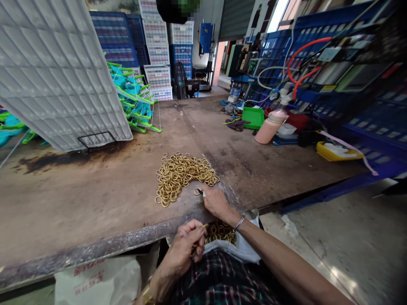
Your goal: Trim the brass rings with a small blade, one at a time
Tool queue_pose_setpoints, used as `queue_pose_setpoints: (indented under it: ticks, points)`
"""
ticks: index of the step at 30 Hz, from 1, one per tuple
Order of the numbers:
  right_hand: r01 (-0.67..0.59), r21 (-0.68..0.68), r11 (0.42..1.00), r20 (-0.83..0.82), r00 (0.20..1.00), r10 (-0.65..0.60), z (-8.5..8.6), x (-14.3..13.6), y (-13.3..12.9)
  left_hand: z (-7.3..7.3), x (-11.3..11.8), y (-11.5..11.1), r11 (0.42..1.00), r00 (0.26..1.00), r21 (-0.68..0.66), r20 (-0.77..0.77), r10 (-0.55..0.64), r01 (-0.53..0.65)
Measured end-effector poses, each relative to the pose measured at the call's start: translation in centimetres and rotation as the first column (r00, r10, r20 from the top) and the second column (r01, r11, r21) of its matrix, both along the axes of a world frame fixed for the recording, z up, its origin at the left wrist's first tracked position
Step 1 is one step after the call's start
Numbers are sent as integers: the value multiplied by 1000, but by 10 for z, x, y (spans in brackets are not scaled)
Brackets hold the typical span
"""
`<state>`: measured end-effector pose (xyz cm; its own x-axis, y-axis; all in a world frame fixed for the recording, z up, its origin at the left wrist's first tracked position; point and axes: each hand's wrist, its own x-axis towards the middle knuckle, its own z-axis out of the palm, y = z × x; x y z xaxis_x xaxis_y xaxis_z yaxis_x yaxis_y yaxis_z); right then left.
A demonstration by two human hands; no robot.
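Observation:
A heap of brass-coloured rings [181, 171] lies on the brown worktable [104, 186]. My right hand [219, 204], with a bangle at its wrist, reaches over the table's front edge. Its fingers are closed on a small dark-tipped tool [200, 192], whose kind I cannot make out. The tip touches or overlaps a single ring [196, 192] just apart from the heap. Lower down, my left hand [186, 245] pinches a brass ring [205, 226] between thumb and finger; its other fingers are curled. Below both hands, an open white bag [249, 250] holds many more such rings.
A ribbed pale panel [63, 72] leans at the left beside green-and-blue items [133, 97]. Rightward stand a pink bottle [270, 127], a green tray [252, 117] and a yellow tray [337, 152]. Hoses and equipment are behind them. Stacked crates [155, 46] fill the back.

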<state>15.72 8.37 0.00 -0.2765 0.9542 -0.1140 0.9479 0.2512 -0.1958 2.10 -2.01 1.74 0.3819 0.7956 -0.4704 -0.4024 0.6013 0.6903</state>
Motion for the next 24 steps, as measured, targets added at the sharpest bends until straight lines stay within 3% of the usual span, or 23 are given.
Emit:
queue_pose_setpoints:
  ticks: [2, 4, 7, 13, 20, 24]
  points:
    - [20, 39, 999, -54, 998, -18, -2, 1, 4, -11, 3, -5, 977, 997, -211, 79, -4, 21]
    - [35, 55, 998, -95, 995, -30, -3, -2, 5, -26, 5, -6, 916, 993, -400, 109, 39, 7]
    - [34, 67, 997, -98, 995, -27, -5, -8, 6, -41, 8, -3, 845, 983, -529, 101, 156, -80]
    - [45, 47, 998, -80, 996, -41, -4, -9, 5, -40, 21, 0, 789, 955, -584, 77, 287, -190]
    - [37, 50, 998, -171, 985, -28, -7, -2, 3, -41, 32, 2, 833, 973, -524, 32, 228, -178]
    - [52, 15, 999, -401, 915, -42, -9, 6, 2, -39, 35, 1, 874, 981, -459, 23, 190, -159]
